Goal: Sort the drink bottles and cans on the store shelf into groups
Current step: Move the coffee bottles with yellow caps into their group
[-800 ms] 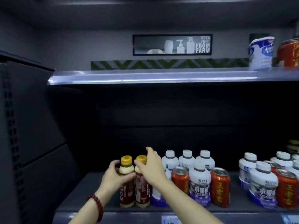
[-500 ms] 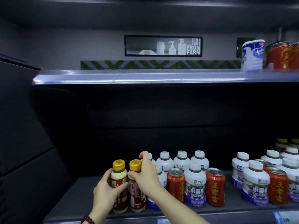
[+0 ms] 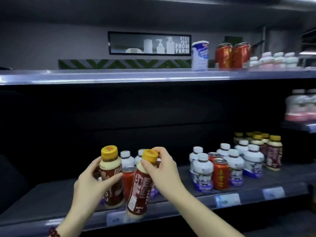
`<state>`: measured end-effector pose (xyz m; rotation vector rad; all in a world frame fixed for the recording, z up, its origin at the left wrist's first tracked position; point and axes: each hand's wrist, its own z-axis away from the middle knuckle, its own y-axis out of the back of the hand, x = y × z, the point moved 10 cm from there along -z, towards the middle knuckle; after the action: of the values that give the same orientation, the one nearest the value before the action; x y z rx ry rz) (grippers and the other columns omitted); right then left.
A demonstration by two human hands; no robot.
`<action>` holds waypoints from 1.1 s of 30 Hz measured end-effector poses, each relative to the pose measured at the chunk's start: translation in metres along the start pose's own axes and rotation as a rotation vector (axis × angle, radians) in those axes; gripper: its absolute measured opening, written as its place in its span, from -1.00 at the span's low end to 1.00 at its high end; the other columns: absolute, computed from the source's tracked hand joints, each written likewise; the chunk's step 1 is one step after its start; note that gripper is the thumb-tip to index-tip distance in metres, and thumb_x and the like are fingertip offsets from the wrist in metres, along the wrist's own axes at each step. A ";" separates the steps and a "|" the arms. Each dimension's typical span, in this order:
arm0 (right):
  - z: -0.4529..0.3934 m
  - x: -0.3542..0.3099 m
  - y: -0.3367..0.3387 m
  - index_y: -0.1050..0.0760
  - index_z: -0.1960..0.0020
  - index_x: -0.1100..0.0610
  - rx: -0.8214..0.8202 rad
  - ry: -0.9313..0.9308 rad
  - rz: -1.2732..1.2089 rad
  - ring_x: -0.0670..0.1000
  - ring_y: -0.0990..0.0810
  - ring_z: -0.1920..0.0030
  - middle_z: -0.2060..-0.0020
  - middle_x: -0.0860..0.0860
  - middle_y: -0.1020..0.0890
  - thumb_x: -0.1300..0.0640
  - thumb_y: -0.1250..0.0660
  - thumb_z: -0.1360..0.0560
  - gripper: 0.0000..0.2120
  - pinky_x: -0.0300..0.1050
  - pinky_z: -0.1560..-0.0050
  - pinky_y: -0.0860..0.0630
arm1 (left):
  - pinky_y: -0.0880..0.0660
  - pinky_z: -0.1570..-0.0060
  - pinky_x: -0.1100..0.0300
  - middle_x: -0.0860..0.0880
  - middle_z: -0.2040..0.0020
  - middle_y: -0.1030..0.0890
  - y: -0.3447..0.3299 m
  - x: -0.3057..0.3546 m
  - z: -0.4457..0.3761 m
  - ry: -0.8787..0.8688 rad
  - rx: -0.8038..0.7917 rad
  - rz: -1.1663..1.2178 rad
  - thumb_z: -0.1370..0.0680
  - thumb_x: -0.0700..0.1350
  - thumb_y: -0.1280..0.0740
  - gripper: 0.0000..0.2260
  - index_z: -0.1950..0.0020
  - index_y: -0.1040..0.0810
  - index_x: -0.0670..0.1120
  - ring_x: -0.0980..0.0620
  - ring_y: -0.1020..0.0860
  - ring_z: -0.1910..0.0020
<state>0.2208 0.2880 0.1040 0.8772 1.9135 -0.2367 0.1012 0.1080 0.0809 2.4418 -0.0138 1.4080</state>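
My left hand [image 3: 90,183] grips an upright brown coffee bottle [image 3: 112,178] with a yellow cap, held just above the lower shelf [image 3: 51,202]. My right hand [image 3: 162,170] holds a second coffee bottle [image 3: 141,187] by its neck; it is lifted and tilted, its base out past the shelf's front edge. Behind them stand white bottles [image 3: 126,159] and a red can [image 3: 128,178]. Farther right is a mixed cluster of white bottles [image 3: 203,170] and red cans [image 3: 220,173], with more yellow-capped coffee bottles [image 3: 273,153] at the far right.
The upper shelf [image 3: 119,76] carries a white-blue can [image 3: 200,55], two red cans [image 3: 232,55] and pale small bottles [image 3: 277,59]. A side shelf at right holds pink-white bottles [image 3: 301,105]. Price tags [image 3: 227,200] line the lower shelf's front edge. A bead bracelet [image 3: 53,232] circles my left wrist.
Both coffee bottles have been lifted off the shelf and drawn toward me; the right one now tilts. The view has swung right, revealing more bottles there.
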 end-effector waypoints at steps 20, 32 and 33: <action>0.088 0.151 0.464 -0.45 -0.02 -0.01 0.434 -0.292 0.404 -0.13 -0.60 0.03 0.09 -0.10 -0.62 0.12 -0.44 -0.44 -0.77 -0.09 -0.05 -0.54 | -0.55 0.01 0.17 0.18 0.05 -0.65 -0.497 0.135 0.128 -0.002 -0.576 0.279 -0.22 -0.10 -0.63 -0.45 -0.13 -0.53 0.16 0.13 -0.62 -0.01; -0.036 0.171 0.574 -0.46 -0.13 0.06 0.471 -0.129 0.398 -0.06 -0.61 -0.05 0.01 -0.05 -0.63 0.13 -0.40 -0.47 -0.75 -0.03 -0.15 -0.54 | -0.57 -0.10 0.06 0.09 -0.01 -0.66 -0.631 0.195 0.060 -0.072 -0.457 0.325 -0.30 -0.14 -0.58 -0.49 -0.20 -0.53 0.03 0.11 -0.61 -0.01; -0.046 0.176 0.576 -0.45 -0.12 0.04 0.456 -0.121 0.397 -0.07 -0.61 -0.04 0.02 -0.07 -0.62 0.14 -0.40 -0.47 -0.75 -0.08 -0.14 -0.53 | -0.55 -0.09 0.09 0.14 0.03 -0.64 -0.637 0.196 0.057 -0.079 -0.438 0.307 -0.31 -0.15 -0.57 -0.51 -0.19 -0.52 0.04 0.14 -0.60 0.03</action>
<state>0.5255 0.8097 0.0948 1.4870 1.5543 -0.4831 0.3563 0.7256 0.0475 2.1820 -0.6681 1.2570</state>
